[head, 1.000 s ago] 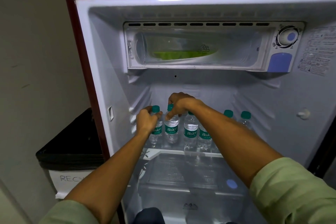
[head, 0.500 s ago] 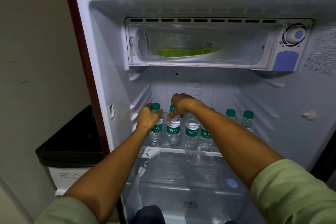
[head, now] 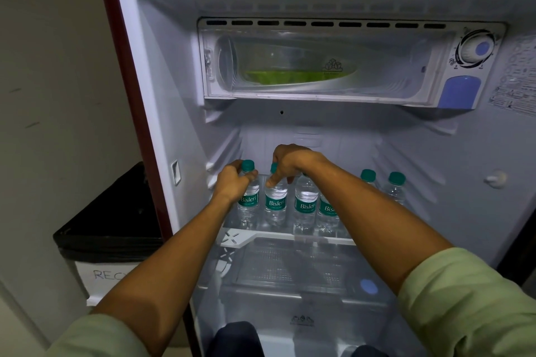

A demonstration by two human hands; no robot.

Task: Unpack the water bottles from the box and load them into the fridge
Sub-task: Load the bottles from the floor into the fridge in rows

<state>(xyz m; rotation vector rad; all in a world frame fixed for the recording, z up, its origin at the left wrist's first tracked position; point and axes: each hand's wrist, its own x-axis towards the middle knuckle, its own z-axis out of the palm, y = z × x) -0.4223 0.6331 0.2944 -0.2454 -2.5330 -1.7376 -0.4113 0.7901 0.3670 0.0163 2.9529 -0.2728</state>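
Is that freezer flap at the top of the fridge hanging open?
No, the clear freezer flap is closed flat in its frame, with something green showing behind it.

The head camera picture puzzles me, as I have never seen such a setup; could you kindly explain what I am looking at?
A person wears one camera on the head, so you look forward and down along both bare arms into an open fridge. On its glass shelf stand small water bottles with green caps. The left hand grips the leftmost bottle near its neck. The right hand pinches the top of the second bottle. Above sits the freezer box, and a black-lined bin stands left of the fridge.
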